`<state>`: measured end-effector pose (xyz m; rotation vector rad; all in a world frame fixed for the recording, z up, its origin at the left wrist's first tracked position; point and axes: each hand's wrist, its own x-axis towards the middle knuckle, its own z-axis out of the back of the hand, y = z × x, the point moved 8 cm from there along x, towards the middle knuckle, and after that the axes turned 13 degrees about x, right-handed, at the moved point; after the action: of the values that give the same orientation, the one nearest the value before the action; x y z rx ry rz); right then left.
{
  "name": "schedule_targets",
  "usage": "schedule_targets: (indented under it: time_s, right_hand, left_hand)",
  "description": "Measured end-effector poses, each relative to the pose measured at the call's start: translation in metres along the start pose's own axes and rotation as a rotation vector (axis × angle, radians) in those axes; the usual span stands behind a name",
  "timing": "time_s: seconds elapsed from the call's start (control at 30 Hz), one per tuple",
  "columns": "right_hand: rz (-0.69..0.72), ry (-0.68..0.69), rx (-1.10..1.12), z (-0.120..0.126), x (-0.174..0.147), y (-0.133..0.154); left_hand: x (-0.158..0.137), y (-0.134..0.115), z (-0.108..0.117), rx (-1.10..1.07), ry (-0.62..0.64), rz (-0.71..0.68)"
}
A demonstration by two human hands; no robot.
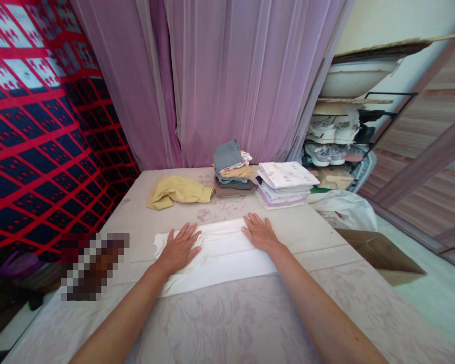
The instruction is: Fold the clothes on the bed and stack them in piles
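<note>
I measure places from the small pile of folded clothes (233, 177), the one with a grey piece on top. In front of it, on the person's side, the white garment (227, 258) lies spread on the floral sheet (220, 323). The left hand (180, 250) rests on the garment's left part, the right hand (260, 231) near its far right corner. Both hands look flat, with fingers spread and released; I see no cloth grasped.

My worry is the left part: there the cloth is already wrinkled around the fingers. If the palms press hard and slide unequally, I think this soft cloth could bunch more, or turn crooked. The sheet below could also be pulled along with it.

Left of the pile, the yellow garment (174, 192) lies loosely, and to the right stands the white linen stack (288, 177). The pile itself seems uneven, so one careless push forward might topple its grey top.
</note>
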<state>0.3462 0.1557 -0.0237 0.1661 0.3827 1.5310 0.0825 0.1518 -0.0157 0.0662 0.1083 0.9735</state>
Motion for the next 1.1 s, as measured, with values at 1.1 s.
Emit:
schedule_targets:
  time_s: [1.1]
  right_hand:
    - [0.066, -0.171, -0.084, 0.026, -0.028, 0.035]
  left_hand:
    - [-0.042, 0.074, 0.033, 0.028, -0.119, 0.148]
